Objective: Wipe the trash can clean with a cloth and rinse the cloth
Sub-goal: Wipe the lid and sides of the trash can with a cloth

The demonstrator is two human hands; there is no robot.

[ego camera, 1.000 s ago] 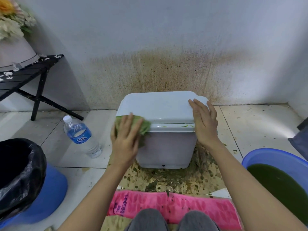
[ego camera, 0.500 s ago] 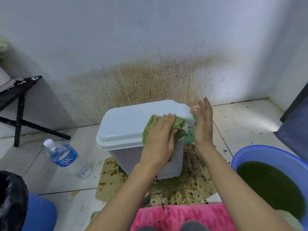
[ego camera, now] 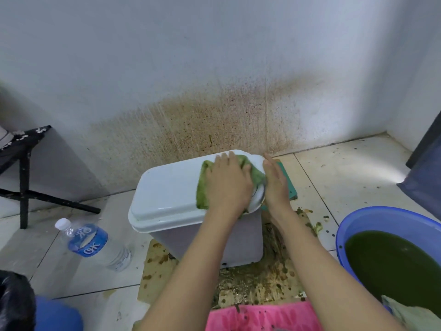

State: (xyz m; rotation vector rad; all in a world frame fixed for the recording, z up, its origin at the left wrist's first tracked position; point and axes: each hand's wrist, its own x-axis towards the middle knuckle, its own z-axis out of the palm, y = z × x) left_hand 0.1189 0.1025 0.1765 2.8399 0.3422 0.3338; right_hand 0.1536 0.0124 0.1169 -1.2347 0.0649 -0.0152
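A white lidded trash can [ego camera: 167,199] stands on the dirty floor against the stained wall. My left hand [ego camera: 228,185] lies flat on a green cloth [ego camera: 202,189] and presses it onto the right part of the lid. My right hand [ego camera: 276,185], fingers straight, rests against the can's right end. A blue basin [ego camera: 372,220] of dark green water sits at the lower right, with a pale cloth [ego camera: 410,314] hanging on its near rim.
A water bottle [ego camera: 94,243] lies on the tiles to the left. A black-bagged blue bin [ego camera: 14,304] is at the lower left, a black table leg [ego camera: 23,185] at the far left. Soiled cardboard [ego camera: 248,283] and a pink towel [ego camera: 260,317] lie before me.
My left hand has carried the green cloth from the lid's front left edge across and up onto the right top of the lid. My right hand slid off the lid to the can's right end.
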